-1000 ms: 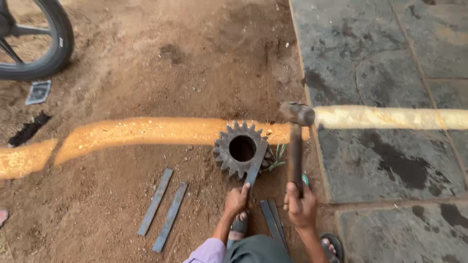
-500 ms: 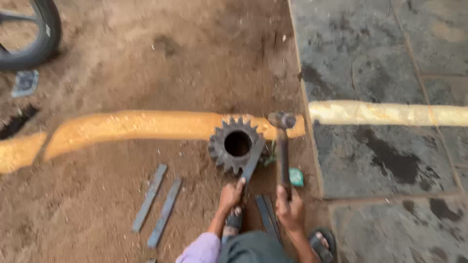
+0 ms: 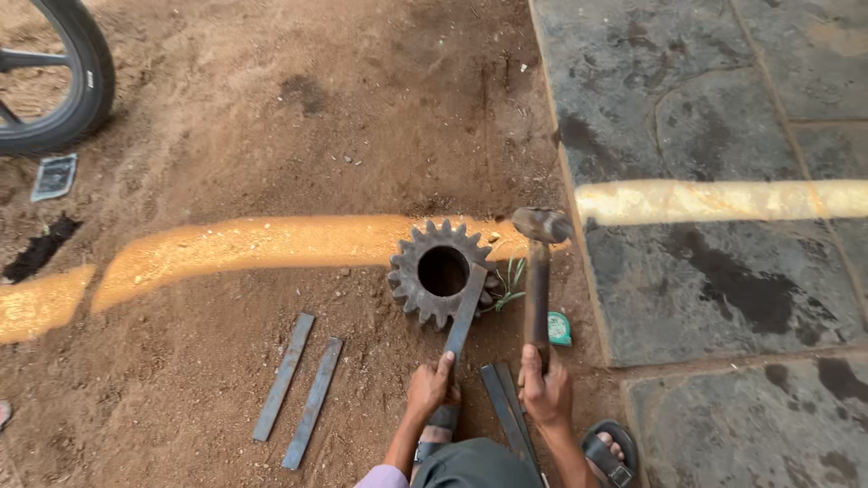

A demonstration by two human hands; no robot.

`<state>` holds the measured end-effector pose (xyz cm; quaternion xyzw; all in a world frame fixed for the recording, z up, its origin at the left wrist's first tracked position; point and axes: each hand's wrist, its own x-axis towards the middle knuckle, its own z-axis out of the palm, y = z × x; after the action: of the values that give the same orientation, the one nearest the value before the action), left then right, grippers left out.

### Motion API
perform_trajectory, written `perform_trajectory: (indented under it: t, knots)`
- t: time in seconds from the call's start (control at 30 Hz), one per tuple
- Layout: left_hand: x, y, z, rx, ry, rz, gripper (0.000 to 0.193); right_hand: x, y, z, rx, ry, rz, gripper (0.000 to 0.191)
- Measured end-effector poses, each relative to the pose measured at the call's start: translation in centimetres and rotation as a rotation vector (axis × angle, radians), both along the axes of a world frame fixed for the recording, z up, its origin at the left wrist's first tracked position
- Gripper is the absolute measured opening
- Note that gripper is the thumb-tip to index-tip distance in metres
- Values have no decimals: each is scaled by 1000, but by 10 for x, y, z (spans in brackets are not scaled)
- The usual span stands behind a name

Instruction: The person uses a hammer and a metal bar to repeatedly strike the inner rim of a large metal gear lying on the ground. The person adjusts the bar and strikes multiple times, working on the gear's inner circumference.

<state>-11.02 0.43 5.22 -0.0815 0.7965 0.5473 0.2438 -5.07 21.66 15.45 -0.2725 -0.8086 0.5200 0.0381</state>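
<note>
A toothed steel gear [image 3: 440, 272] with a round bore lay flat on the brown dirt ground [image 3: 271, 136], just at the edge of a band of sunlight [image 3: 271, 244]. A flat metal bar [image 3: 464, 312] rested slanted across the gear's lower right rim, its far end near the bore. The left hand [image 3: 430, 387] gripped the near end of that bar, fingers clenched around it. The right hand [image 3: 545, 390] was clenched on the handle of a hammer [image 3: 538, 271], whose steel head stood just beside the gear's right side, over the bar's upper end; whether it touched anything could not be told. Two more flat bars [image 3: 506, 407] lay between the hands. Another pair of flat strips [image 3: 298, 389] lay on the dirt to the left, well apart from the gear. A small green object [image 3: 560, 329] sat by the hammer handle. Grey stone paving [image 3: 723, 136] bordered the dirt on the right. A sandalled foot [image 3: 608, 454] showed below, and a tyre [image 3: 77, 81] stood at the top left.
</note>
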Motion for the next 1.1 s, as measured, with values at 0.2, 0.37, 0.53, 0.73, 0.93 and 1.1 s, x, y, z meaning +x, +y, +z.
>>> perform_trajectory:
  t: [0.2,0.37,0.53,0.73,0.93,1.1]
  knots:
    - [17,-8,-4,-29,-98,22,70,-14,-3,-15,412,-11,146,65]
    - [16,-15,-4,-101,-23,-5,74,-13,-7,-11,-28,-176,42,69]
    - [9,-14,-6,-68,-103,-15,75,-17,-3,-13,279,-282,133,69]
    - [-9,-3,20,56,-250,61,64,0,9,-47,248,-401,155,74]
    - [-44,18,57,629,-355,-31,45,17,-6,-59,115,-313,66,71]
    - [-66,55,91,1223,-708,295,43,14,-20,-40,34,-359,65,74]
